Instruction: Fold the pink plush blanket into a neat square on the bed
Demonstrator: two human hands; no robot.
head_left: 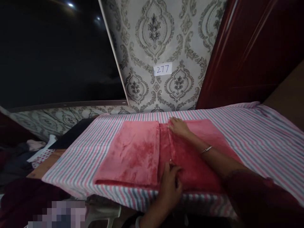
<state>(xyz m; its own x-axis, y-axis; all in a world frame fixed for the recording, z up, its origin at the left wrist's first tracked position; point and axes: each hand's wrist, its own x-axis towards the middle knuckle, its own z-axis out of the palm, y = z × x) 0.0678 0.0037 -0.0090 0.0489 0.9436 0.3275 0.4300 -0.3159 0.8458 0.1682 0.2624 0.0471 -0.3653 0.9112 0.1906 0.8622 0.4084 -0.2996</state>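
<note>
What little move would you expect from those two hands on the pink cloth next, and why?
Probably folding the right flap leftward. The left flap of the cloth already lies folded flat, while the right hand pins the right flap's far edge and the left hand pinches its near edge, with a middle strip not yet covered.

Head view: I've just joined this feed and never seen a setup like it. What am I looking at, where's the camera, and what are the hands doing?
There is no machine here. A person wears one camera on the head, looking forward and down at their own two bare hands. A table covered with a striped cloth carries a pink blanket, partly folded. The right hand, bracelet on its wrist, presses on the fold's far end. The left hand pinches the near end of that fold with its fingers. On the patterned wall behind, a paper label reads 277.
</note>
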